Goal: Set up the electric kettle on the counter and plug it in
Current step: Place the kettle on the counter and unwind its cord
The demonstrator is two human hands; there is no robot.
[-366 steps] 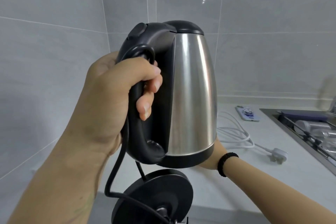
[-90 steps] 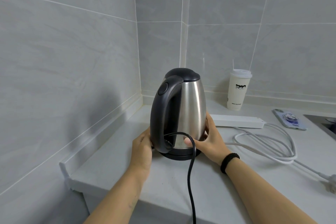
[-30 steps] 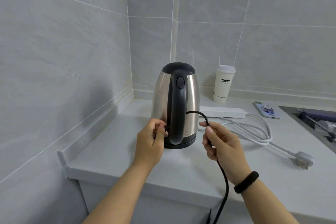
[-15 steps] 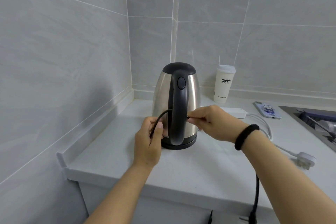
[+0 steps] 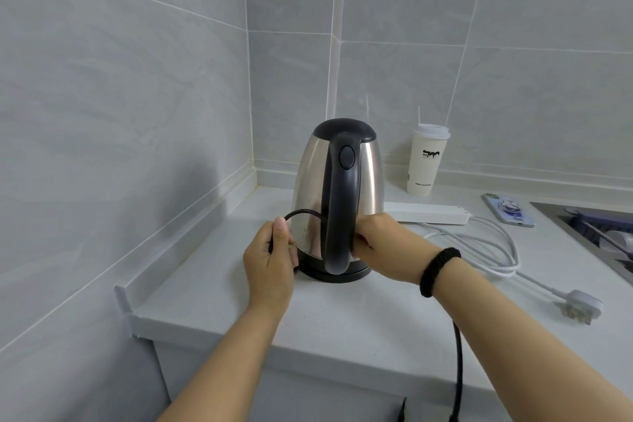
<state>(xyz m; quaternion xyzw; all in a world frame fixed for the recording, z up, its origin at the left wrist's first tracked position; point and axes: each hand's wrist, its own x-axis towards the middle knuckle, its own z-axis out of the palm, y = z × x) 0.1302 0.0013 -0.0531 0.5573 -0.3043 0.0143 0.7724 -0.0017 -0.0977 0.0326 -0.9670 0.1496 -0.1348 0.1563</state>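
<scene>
The steel kettle [image 5: 371, 178] with black lid and handle stands upright on its black base [image 5: 329, 274] in the counter's corner, handle facing me. Its black cord [image 5: 301, 213] loops through the handle gap. My left hand [image 5: 270, 257] pinches the cord left of the handle. My right hand [image 5: 380, 243] is right of the handle, fingers curled against it, apparently holding the cord there; the fingertips are hidden. More cord [image 5: 457, 367] hangs down off the counter's front edge under my right arm.
A white power strip [image 5: 428, 216] lies behind the kettle, its white cable [image 5: 493, 250] coiled to the right and ending in a loose plug [image 5: 582, 307]. A lidded paper cup [image 5: 426, 161] stands by the wall. A phone [image 5: 508, 209] and a sink [image 5: 596, 233] are at right.
My right hand has moved in against the handle, feeding the cord through the gap. The loop on the left has grown, and my left hand has shifted slightly left and down with it.
</scene>
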